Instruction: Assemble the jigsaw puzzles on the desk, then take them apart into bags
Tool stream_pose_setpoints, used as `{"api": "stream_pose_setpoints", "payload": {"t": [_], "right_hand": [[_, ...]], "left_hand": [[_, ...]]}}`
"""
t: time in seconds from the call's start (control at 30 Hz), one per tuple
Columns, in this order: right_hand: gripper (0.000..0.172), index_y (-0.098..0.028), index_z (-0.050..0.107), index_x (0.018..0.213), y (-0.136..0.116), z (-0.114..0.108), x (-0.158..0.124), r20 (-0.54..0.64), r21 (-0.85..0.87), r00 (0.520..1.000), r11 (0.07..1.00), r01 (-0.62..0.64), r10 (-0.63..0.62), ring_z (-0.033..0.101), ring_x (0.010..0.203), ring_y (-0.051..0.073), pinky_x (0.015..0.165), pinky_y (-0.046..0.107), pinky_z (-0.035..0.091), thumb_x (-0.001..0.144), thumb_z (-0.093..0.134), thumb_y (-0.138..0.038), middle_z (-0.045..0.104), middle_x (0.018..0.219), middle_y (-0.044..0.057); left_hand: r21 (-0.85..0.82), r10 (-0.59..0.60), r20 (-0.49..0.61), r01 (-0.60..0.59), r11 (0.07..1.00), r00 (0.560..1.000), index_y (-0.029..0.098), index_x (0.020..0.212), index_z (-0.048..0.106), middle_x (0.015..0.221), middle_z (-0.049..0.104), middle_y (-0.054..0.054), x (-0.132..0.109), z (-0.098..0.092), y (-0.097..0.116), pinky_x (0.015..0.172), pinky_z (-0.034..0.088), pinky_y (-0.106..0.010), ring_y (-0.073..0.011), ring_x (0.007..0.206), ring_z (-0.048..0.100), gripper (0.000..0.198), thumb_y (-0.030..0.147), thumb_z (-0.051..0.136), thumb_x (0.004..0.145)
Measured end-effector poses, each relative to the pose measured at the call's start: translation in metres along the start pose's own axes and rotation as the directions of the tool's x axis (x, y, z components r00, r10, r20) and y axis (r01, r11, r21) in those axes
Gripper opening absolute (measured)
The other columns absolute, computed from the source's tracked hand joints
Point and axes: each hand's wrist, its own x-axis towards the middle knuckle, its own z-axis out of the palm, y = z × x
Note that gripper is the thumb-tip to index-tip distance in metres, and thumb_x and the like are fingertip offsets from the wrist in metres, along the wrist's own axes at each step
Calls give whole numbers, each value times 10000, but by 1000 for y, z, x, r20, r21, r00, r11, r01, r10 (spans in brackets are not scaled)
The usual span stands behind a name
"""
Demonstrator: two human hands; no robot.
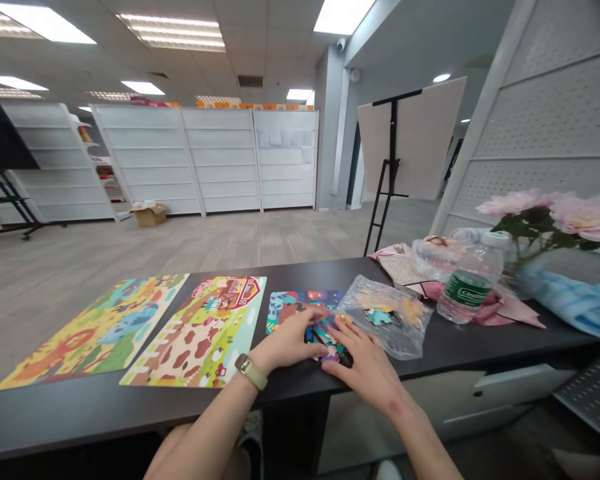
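A loose pile of dark, multicoloured jigsaw puzzle pieces (325,339) lies on the dark table between my two hands. My left hand (294,339) curves around the pile's left side, thumb at the near edge and fingers at the far edge. From the right, my right hand (367,365) closes around the same pieces, its fingers over them and its thumb in front. Just behind my left hand lies a blue and red picture sheet (285,307), partly covered by it. A clear plastic bag (405,343) with more pieces inside lies right beside my right hand.
Two colourful animal pictures lie to the left: a farm picture (200,337) and a yellow jungle picture (95,333). A water bottle (473,280), pink cloth (510,303), blue cloth (580,297) and pink flowers (585,217) crowd the right end of the table (290,393).
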Motion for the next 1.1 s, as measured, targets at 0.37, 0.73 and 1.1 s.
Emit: {"api": "stream_pose_setpoints", "payload": {"t": [0.37,0.73,1.1], "right_hand": [[444,-330,541,1378,-2,2,1,-87,-65,995,997,41,-47,514,1276,267,1028,472,401,953,521,-459,613,1367,30],[385,-366,604,1305,0,6,2,-103,-117,992,991,61,-73,527,1256,265,1005,470,423,958,490,-490,618,1352,24],[406,-367,584,1330,-2,4,2,-85,-123,994,991,51,-61,506,1265,268,1012,469,414,965,462,-498,607,1358,33]], "left_hand": [[358,-400,-285,484,799,871,186,1295,551,1285,600,-149,-9,-20,-46,1061,352,-458,-360,1247,509,547,291,680,774],[173,-378,-353,457,873,856,215,1274,592,1163,588,-96,0,-23,-45,968,444,-381,-280,1106,580,676,153,788,631],[-46,-394,-497,430,902,773,144,1145,612,1125,626,-102,25,-18,-62,918,479,-354,-234,1032,603,445,190,738,721]]}}
